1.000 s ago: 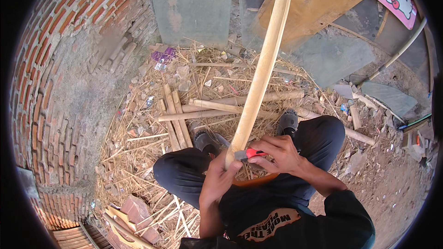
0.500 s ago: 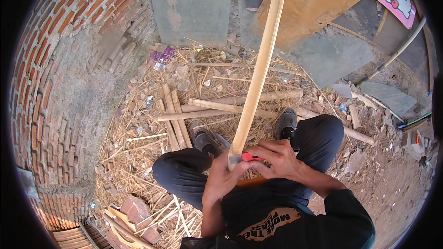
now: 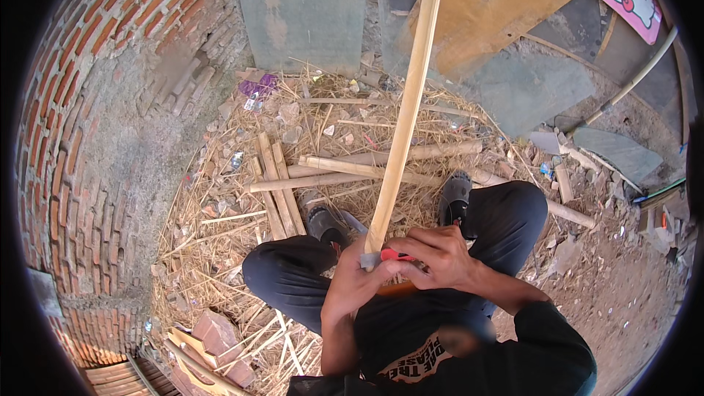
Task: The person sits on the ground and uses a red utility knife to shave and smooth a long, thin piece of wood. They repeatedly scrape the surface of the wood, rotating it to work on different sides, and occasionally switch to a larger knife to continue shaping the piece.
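Note:
A long split bamboo strip [image 3: 402, 128] slants up and away from me, its far end tilted slightly right. Around its near end my left hand [image 3: 350, 273] is closed, thumb toward the cut end. My right hand [image 3: 440, 255] grips a red-handled knife [image 3: 394, 255], most of its handle hidden by the fingers. A grey flat part, which looks like the blade, lies against the near end of the bamboo, between both hands. The hands nearly touch in front of my lap, over an orange-brown edge [image 3: 397, 290].
Several bamboo pieces [image 3: 273, 183] and poles [image 3: 440, 150] lie beyond my feet on straw and rubble. A brick wall [image 3: 81, 176] rises at left. Grey sheets [image 3: 304, 15] and a brown board [image 3: 513, 7] lean at the back. Broken brick [image 3: 216, 337] lies at lower left.
The bamboo strip has slid farther away from me, its far end now higher and slightly left. The knife and right-hand fingers have shifted slightly down and left, toward the strip's near end.

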A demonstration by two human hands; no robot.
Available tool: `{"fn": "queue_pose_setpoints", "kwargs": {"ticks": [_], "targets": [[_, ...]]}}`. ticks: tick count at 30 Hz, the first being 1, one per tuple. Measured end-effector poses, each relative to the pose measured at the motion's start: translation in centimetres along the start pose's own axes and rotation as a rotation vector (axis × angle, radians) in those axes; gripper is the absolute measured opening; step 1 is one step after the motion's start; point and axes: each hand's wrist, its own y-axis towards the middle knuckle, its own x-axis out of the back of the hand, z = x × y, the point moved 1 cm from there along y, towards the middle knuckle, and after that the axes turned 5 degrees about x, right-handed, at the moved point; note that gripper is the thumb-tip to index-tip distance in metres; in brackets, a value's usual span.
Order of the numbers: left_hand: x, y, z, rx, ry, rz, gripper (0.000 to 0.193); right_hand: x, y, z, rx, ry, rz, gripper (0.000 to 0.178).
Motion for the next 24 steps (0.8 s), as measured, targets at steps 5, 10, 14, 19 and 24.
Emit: {"fn": "queue_pose_setpoints", "kwargs": {"ticks": [5,10,14,19,24], "targets": [[0.2,0.2,0.6,0.041,-0.020,-0.018,0.032,0.1,0.2,0.2,0.010,-0.022,0.035,0.031],[-0.2,0.4,0.0,0.051,0.006,-0.040,0.028,-0.1,0.2,0.1,0.004,-0.051,-0.003,0.028],[-0.4,0.2,0.3,0.027,0.077,-0.103,0.027,0.3,0.8,0.6,-0.010,-0.072,0.015,0.027],[-0.5,0.1,-0.2,0.026,0.155,-0.149,0.029,0.4,1.1,0.6,0.001,-0.087,0.018,0.028],[-0.5,0.1,-0.6,0.028,0.268,-0.182,0.034,0.7,1.3,0.6,0.024,-0.112,0.027,0.029]]}}
